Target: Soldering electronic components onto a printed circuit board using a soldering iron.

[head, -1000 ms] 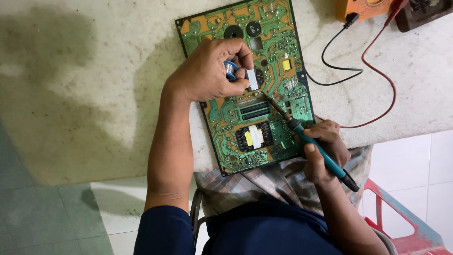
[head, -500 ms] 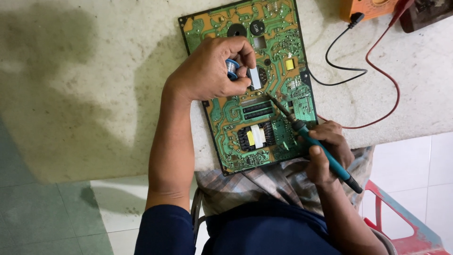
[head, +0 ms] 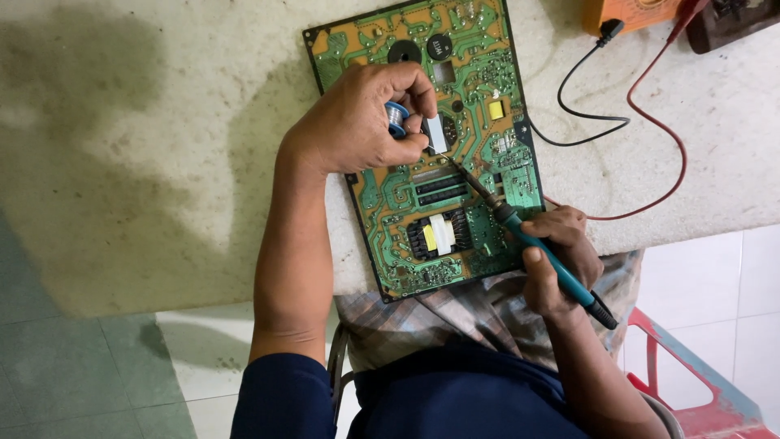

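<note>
The left hand [head: 357, 122] was curled over the upper middle of a large green and orange printed circuit board [head: 431, 154] that lay flat on a pale, speckled stone worktop [head: 146, 122]. Its fingers were bent inward and pinched a small blue spool of solder wire [head: 396, 118] between thumb and forefinger, with the heel of the hand resting on the board's left edge. The spool sat just above the board surface, beside a small white rectangular component [head: 436, 132].

The right hand [head: 561, 260] was wrapped firmly around the teal plastic handle of a soldering iron [head: 536, 244], thumb laid along the grip and the other fingers closed beneath it. The hand hung at the board's lower right corner, over the table edge. The iron's thin metal tip slanted up and to the left, its point reaching the board just beside the left thumb and the white component; whether it actually touched a joint could not be told.

Lower on the board sat a black transformer with a yellow and white wrapped core [head: 439, 234]. To the right, a black lead [head: 581, 122] and a red lead [head: 662, 134] curved across the worktop toward an orange meter [head: 630, 12] at the top edge. A red plastic stool [head: 691, 390] stood on the white tiled floor at the lower right.
</note>
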